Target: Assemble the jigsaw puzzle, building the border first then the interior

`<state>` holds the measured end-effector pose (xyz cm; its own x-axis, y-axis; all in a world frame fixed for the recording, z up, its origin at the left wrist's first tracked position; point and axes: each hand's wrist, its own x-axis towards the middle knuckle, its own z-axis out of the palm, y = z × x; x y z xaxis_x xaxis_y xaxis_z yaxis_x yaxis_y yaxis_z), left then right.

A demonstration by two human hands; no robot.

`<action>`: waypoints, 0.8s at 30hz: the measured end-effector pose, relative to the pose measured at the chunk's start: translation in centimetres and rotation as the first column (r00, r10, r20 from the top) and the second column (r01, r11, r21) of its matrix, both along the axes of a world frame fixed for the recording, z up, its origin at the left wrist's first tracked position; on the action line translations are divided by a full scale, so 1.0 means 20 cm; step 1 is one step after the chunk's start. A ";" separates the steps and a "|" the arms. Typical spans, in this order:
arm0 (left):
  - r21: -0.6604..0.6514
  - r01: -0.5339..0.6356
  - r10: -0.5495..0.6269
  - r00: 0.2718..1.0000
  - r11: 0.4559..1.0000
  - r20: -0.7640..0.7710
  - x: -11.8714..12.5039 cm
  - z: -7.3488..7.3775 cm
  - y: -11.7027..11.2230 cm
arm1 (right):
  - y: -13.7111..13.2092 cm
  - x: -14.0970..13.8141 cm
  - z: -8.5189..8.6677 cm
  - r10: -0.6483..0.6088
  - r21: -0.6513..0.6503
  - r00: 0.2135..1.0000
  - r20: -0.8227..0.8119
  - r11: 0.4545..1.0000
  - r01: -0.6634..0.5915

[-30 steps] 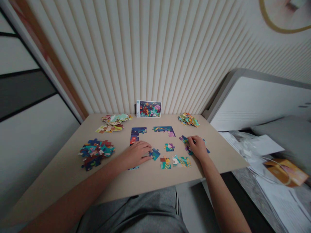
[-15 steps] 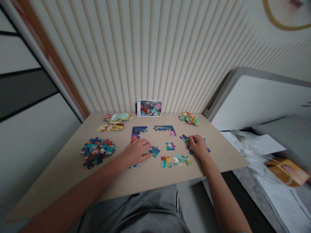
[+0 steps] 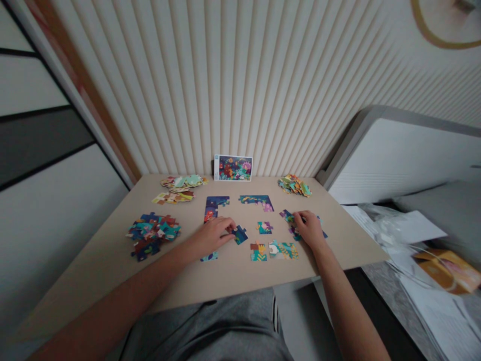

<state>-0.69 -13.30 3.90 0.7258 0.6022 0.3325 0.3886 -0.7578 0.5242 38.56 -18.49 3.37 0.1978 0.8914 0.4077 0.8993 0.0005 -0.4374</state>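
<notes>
My left hand [image 3: 217, 232] pinches a dark blue-green puzzle piece [image 3: 240, 234] at its left edge, just over the table. Behind and partly under this hand lies a joined corner section [image 3: 211, 203] in dark blue and red. My right hand [image 3: 307, 226] rests on a loose group of puzzle pieces [image 3: 289, 218] at the right, its fingers curled down; whether they grip one is hidden. Between the hands are a single teal and pink piece [image 3: 265, 227], a brown and yellow piece [image 3: 258, 252] and a joined teal strip [image 3: 283, 249]. A joined dark blue and purple section [image 3: 257, 200] lies farther back.
A picture card [image 3: 233, 168] leans against the ribbed wall [image 3: 225, 75]. Piles of pieces lie at the left [image 3: 152, 233], back left [image 3: 184, 183] and back right [image 3: 294, 185]. Papers and an orange box [image 3: 447, 271] sit beside the table on the right.
My left fingers have drawn together on the blue-green piece, which has turned slightly and looks darker. My right hand stays over its group. The whole view has shifted a little.
</notes>
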 end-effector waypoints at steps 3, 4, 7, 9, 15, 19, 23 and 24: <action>-0.065 -0.011 0.015 0.997 0.998 0.069 0.00 0.03 -0.01 | 0.00 0.00 0.00 -0.002 0.005 1.000 0.003 1.000 0.002; -0.087 -0.018 0.026 0.996 0.996 0.089 0.01 0.04 -0.01 | 0.00 0.00 0.00 -0.004 0.004 1.000 0.004 1.000 0.004; -0.137 -0.049 0.068 0.988 0.989 0.137 0.01 0.07 -0.01 | 0.00 0.01 -0.01 -0.006 -0.001 1.000 0.006 1.000 0.006; -0.172 -0.070 0.098 0.982 0.983 0.160 0.00 0.07 -0.01 | 0.01 0.01 -0.01 -0.005 -0.001 1.000 0.006 1.000 0.005; -0.413 -0.030 0.170 0.936 0.910 0.309 0.00 0.05 0.00 | 0.00 0.01 -0.01 -0.002 -0.010 1.000 -0.003 1.000 0.002; -0.521 0.033 0.204 0.897 0.853 0.391 0.00 0.04 0.00 | 0.00 0.01 -0.01 -0.002 -0.003 1.000 -0.005 1.000 0.002; -0.534 0.073 0.191 0.886 0.842 0.422 0.00 0.02 0.02 | 0.00 0.01 -0.01 -0.003 -0.005 1.000 0.001 1.000 0.003; -0.504 0.052 0.185 0.893 0.862 0.410 0.00 0.02 0.03 | 0.00 0.01 -0.01 -0.001 -0.008 1.000 0.002 1.000 0.001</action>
<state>-0.62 -12.78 4.23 0.5313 0.8104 0.2468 0.0732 -0.3341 0.9397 38.68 -18.41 3.17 0.1975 0.8943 0.4015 0.9002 -0.0033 -0.4355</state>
